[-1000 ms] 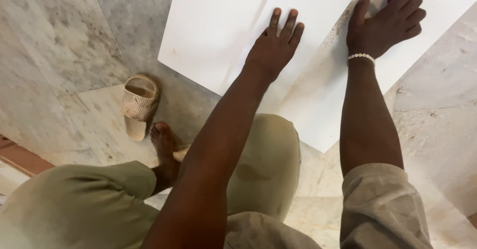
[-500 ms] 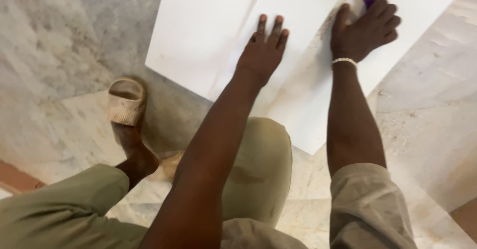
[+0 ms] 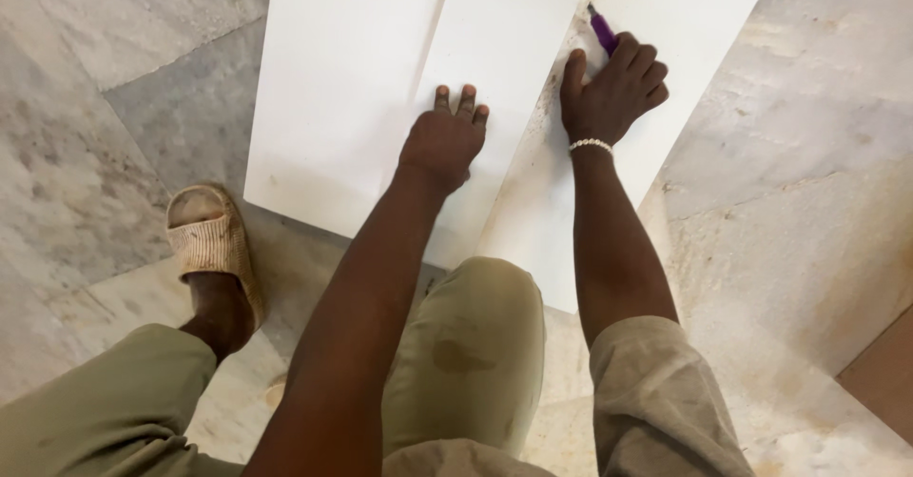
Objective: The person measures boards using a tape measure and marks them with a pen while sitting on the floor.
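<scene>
While the left hand [image 3: 445, 141] lies flat, fingers spread, pinning the white board [image 3: 361, 87] on the marble floor [image 3: 114, 77], the right hand [image 3: 611, 92] is closed around a purple cutter [image 3: 602, 30] at the seam, far right. Best kept: steady downward pressure, blade tracking the line.
</scene>
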